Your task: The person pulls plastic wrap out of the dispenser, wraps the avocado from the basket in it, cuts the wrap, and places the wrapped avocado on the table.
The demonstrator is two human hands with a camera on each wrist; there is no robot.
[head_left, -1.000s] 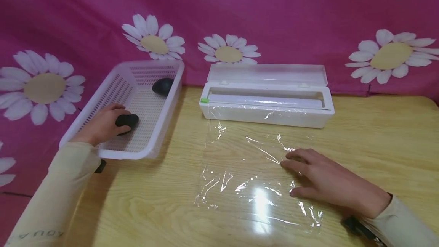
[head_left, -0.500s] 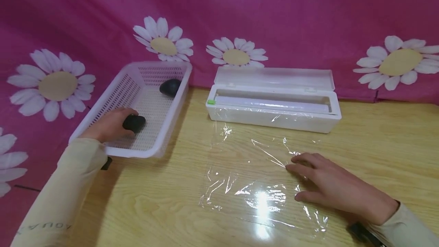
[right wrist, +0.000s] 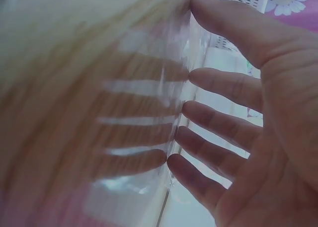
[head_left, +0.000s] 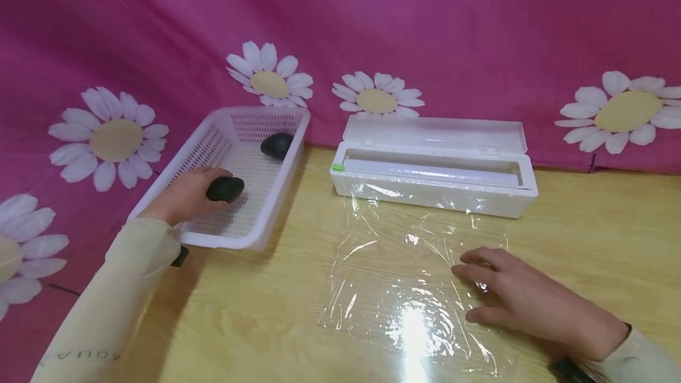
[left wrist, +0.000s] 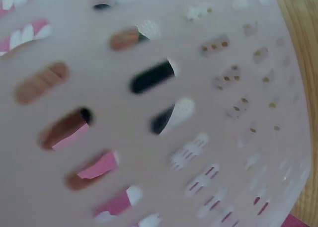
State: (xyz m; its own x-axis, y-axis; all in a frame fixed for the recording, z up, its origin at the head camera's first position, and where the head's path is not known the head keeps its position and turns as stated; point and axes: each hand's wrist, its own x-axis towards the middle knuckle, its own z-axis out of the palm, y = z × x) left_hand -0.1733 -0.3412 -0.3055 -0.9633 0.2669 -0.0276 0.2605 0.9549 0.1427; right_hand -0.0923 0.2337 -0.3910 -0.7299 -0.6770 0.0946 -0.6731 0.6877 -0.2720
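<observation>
My left hand [head_left: 188, 195] reaches into the white slotted plastic basket [head_left: 250, 239] and grips a black avocado [head_left: 226, 189]. A second avocado [head_left: 277, 146] lies against the basket's far right side. In the left wrist view, the basket wall [left wrist: 114, 93] fills most of the picture; bits of fingers and the black avocado [left wrist: 153, 77] show through its slots. Clear cling film [head_left: 393, 276] stretches over the table from a white dispenser box [head_left: 433, 197]. My right hand [head_left: 537, 300] touches the film's right part with spread fingertips [right wrist: 198, 75], holding nothing.
The dispenser's lid [head_left: 436, 133] stands raised at the back, showing the film roll [head_left: 431, 171] inside. A green slider [head_left: 338, 168] sits at its left end. Behind the wooden table [head_left: 255, 318] hangs a pink cloth [head_left: 452, 34] with white flowers.
The head view has shifted, so the scene sits farther right and lower. Creases and glare on the film have changed. My left hand stays on the avocado; my right hand keeps touching the film.
</observation>
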